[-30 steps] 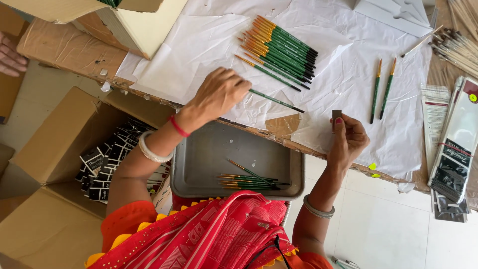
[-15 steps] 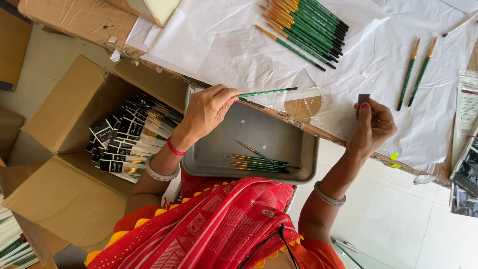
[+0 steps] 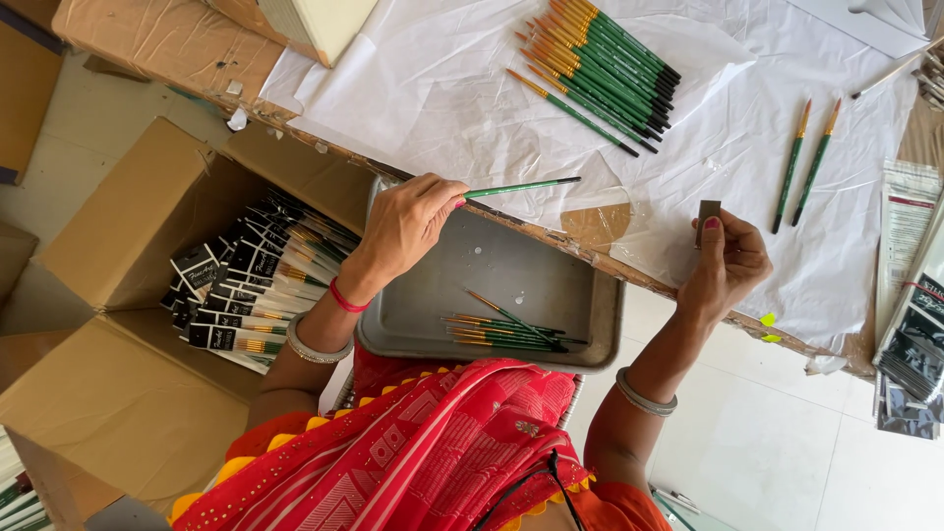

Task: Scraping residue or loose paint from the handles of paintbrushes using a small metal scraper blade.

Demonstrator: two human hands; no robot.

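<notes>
My left hand (image 3: 411,222) grips a thin green paintbrush (image 3: 523,187) by one end, held level over the near edge of the paper-covered table (image 3: 442,98) and above the grey metal tray (image 3: 511,275) on my lap. Several green brushes (image 3: 506,332) lie in that tray. My right hand (image 3: 730,264) pinches a small dark rectangular block (image 3: 708,218) upright at the table's edge. A row of several green brushes with orange ferrules (image 3: 600,64) lies on the white paper further out. Two more brushes (image 3: 808,162) lie apart to the right.
An open cardboard box (image 3: 128,256) on the floor to my left holds several packed brush sets (image 3: 246,285). Plastic packets (image 3: 910,295) are stacked at the right edge. More cardboard (image 3: 157,39) lies at the table's far left. Pale tiled floor (image 3: 767,442) shows below.
My left hand has picked a green brush off the paper and drawn it back toward the tray. The view has swung left, showing more of the box.
</notes>
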